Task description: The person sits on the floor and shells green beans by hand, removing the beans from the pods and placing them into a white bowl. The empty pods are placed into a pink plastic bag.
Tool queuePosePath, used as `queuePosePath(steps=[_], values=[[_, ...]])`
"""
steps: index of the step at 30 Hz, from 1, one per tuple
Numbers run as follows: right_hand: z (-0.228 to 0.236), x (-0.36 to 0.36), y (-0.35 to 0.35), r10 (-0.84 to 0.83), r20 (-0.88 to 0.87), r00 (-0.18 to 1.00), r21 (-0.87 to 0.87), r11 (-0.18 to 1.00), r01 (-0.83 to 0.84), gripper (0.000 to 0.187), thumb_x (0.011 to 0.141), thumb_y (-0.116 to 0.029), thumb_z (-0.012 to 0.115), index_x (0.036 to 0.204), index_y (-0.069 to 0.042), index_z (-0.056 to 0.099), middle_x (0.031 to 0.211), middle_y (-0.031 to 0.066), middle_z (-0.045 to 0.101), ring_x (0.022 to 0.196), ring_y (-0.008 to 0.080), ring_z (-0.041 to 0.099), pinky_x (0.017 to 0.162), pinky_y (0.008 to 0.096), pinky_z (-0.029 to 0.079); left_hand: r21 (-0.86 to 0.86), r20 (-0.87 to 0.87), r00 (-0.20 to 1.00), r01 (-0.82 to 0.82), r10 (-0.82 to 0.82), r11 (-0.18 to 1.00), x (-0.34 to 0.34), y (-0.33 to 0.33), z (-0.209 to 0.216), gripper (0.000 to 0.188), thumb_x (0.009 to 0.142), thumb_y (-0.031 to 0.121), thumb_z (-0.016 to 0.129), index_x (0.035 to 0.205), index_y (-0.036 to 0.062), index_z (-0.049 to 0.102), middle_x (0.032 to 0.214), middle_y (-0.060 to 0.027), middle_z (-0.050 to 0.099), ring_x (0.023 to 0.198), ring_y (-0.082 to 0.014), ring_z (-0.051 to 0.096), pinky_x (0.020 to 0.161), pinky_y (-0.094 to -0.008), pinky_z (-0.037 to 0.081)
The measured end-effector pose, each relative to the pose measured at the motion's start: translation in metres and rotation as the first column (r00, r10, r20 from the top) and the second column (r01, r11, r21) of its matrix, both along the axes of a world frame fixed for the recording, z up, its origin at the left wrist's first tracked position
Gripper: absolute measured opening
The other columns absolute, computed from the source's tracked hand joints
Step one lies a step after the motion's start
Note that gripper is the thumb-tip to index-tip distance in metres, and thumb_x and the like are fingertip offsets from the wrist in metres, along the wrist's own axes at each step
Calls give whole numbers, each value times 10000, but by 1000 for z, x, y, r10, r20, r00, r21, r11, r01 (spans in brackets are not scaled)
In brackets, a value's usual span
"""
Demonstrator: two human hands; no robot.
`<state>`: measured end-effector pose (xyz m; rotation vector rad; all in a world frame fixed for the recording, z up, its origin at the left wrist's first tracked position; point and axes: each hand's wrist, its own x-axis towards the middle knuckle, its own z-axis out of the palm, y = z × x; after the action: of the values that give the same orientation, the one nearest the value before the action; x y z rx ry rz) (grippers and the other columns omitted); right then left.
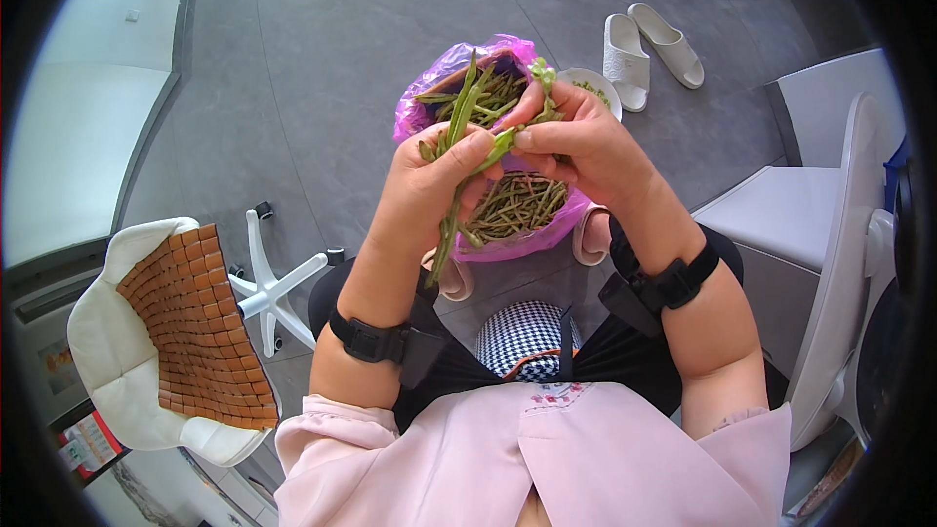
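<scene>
Several long green bean pods (467, 102) are bunched in my left hand (425, 181), sticking out above and below the fist. Between my thumbs a bright green pod (501, 146) is pinched by both hands. My right hand (590, 141) also has crumpled green pods (543, 88) poking up from its fingers. Below and beyond the hands, a pink plastic bag (406, 115) holds a heap of brownish-green pods (517, 205). Part of the heap is hidden by my hands. A white bowl (616, 101) with small green pieces sits just beyond my right hand.
White slippers (627, 63) lie on the grey tiled floor (332, 29) at the far right. A white swivel chair (107, 332) with a brown woven mat stands at left, a white chair (830, 263) at right. A houndstooth-patterned round item (522, 332) is between my legs.
</scene>
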<state>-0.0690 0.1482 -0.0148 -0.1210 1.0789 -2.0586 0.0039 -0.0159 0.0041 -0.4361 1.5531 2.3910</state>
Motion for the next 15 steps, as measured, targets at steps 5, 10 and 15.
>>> queuePosePath(steps=[5, 10, 15], values=[[3, -2, 2, 3, -79, 997, 66, 998, 2, 114, 732, 4, 608, 823, -47, 561, 597, -27, 487, 479, 29, 432, 384, 159, 277, -98, 4, 1000, -21, 21, 995, 0, -4, -1, 131, 811, 116, 605, 872, 2, 580, 670, -40, 581, 446, -42, 451, 369, -167, 327], [5, 1, -2, 48, -118, 992, 152, 988, -30, 113, 738, -9, 598, 826, -50, 540, 621, -24, 499, 487, 30, 447, 395, 151, 298, -122, 11, 1000, -4, 6, 992, 1, -4, 0, 137, 775, 115, 651, 853, 20, 592, 664, -6, 574, 498, -19, 465, 411, -161, 350], [3, 2, -5, 89, -52, 995, 268, 961, -72, 86, 753, -3, 540, 826, -48, 531, 665, 3, 521, 486, 45, 468, 402, 140, 317, -484, -48, 997, 31, -62, 874, 3, -1, -3, 114, 747, 109, 648, 789, 16, 596, 662, 12, 567, 579, -39, 496, 514, -196, 405]])
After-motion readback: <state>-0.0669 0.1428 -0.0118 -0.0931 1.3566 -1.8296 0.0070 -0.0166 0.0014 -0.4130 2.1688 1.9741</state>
